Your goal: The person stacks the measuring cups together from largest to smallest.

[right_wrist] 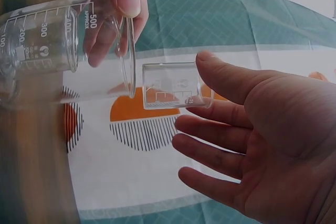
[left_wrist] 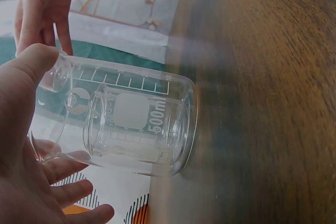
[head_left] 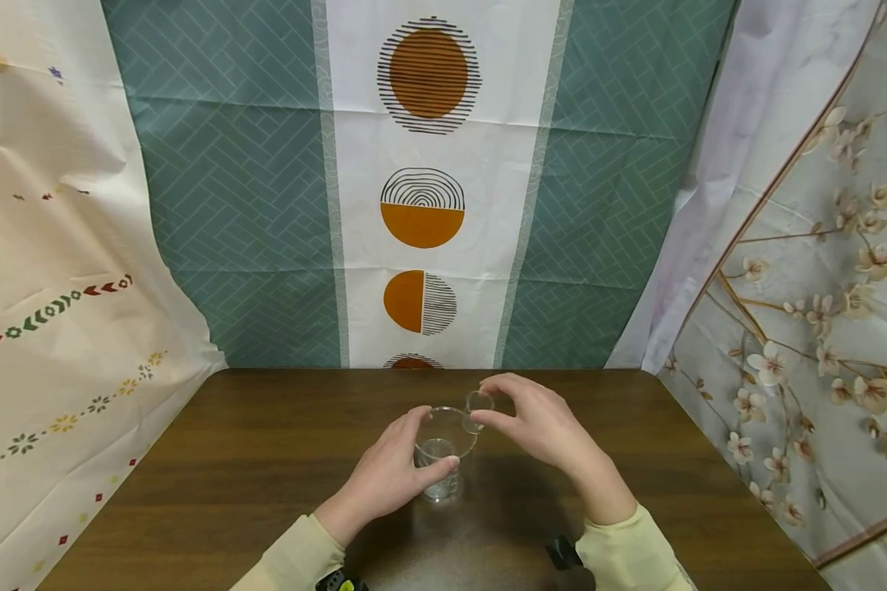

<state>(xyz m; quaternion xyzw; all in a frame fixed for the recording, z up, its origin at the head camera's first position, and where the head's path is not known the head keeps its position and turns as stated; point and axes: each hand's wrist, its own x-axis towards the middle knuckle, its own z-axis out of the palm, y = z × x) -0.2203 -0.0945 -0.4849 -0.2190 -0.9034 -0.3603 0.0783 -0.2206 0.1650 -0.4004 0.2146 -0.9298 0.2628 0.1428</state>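
Observation:
A large clear glass beaker (left_wrist: 184, 85) marked 500ml stands upright on the dark wooden table. Inside it sits a medium glass beaker (right_wrist: 50, 38) with its own printed scale. My left hand (head_left: 388, 464) holds the large beaker near its rim, thumb on the near side and fingers around the far side. A small clear beaker (right_wrist: 170, 85) is pinched at one end between the thumb and index finger of my right hand (head_left: 543, 419), while the other fingers stay extended. That small beaker is held just above and right of the large beaker's rim, apart from it in the right wrist view.
The wooden table (head_left: 266, 460) reaches back to a green and white curtain (head_left: 599, 205) with orange circles. Patterned cloths hang at the left (head_left: 59, 246) and right (head_left: 820, 287) sides.

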